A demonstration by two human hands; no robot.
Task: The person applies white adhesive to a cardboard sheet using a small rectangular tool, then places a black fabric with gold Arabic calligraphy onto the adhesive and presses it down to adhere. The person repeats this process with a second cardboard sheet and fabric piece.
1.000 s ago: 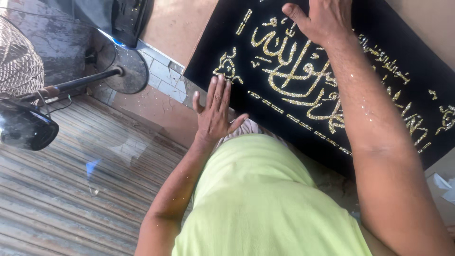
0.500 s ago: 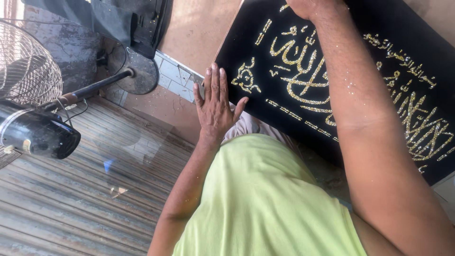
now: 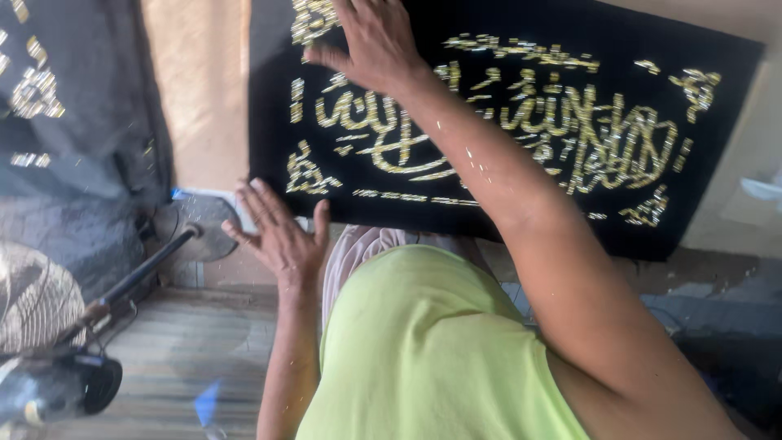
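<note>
A black rectangular cloth panel (image 3: 505,90) with gold beaded ornamental script lies in front of me. My right hand (image 3: 371,41) rests flat on its upper left part, fingers spread, with gold specks stuck along the forearm. My left hand (image 3: 281,236) hovers open just below the panel's lower left corner, fingers apart and holding nothing. My lime green shirt (image 3: 432,350) fills the lower middle of the view.
A standing fan lies at the left, with its round base (image 3: 199,224), pole (image 3: 138,281) and dark motor (image 3: 57,387). Another dark cloth with gold beading (image 3: 49,106) is at the upper left. Wooden planks (image 3: 187,350) lie below, and a grey slab (image 3: 717,318) at right.
The view has swung, so the panel now sits more level and central. My left hand has come off the panel's lower edge. My right hand stays pressed on the panel.
</note>
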